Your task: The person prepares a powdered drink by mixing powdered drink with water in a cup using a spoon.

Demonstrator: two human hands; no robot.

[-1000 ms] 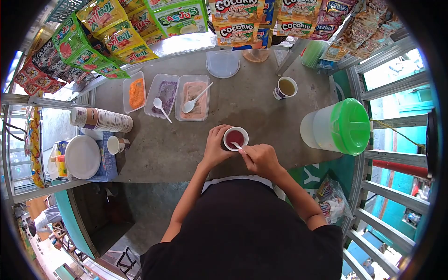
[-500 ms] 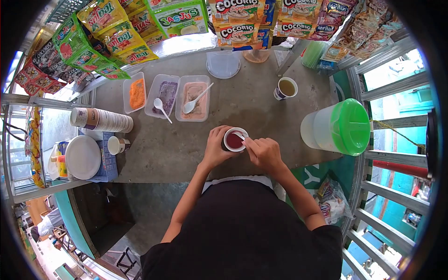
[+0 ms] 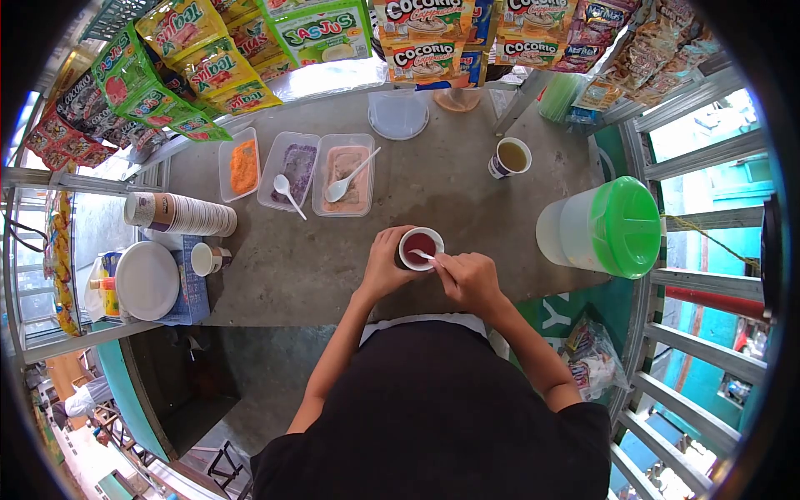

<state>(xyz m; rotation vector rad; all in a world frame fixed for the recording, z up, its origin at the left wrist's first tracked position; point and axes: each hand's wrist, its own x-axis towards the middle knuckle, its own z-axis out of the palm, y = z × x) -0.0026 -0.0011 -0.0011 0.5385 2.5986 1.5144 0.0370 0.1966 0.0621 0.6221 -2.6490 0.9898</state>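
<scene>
My left hand [image 3: 388, 261] is wrapped round the left side of a white paper cup [image 3: 422, 232] at the near part of the counter. Dark red liquid [image 3: 425, 242] lies inside the cup. Between the fingertips of my right hand [image 3: 469, 278] is a white plastic spoon [image 3: 422, 254], its end dipping over the liquid. Farther off on the left stand tubs of orange powder [image 3: 244, 166], purple powder [image 3: 299, 167] and pinkish powder [image 3: 352, 157], the last two with white spoons in them.
A second cup [image 3: 510, 158] with brownish liquid stands back right, near a green-lidded jug [image 3: 625, 227]. Stacked paper cups [image 3: 187, 214], a single cup [image 3: 208, 259] and a round white lid [image 3: 148, 281] are at left. Drink sachets [image 3: 421, 42] hang above the counter's far edge.
My right hand has shifted slightly down and left, and the spoon has swung to a flatter angle within the cup. My left hand keeps its hold on the cup.
</scene>
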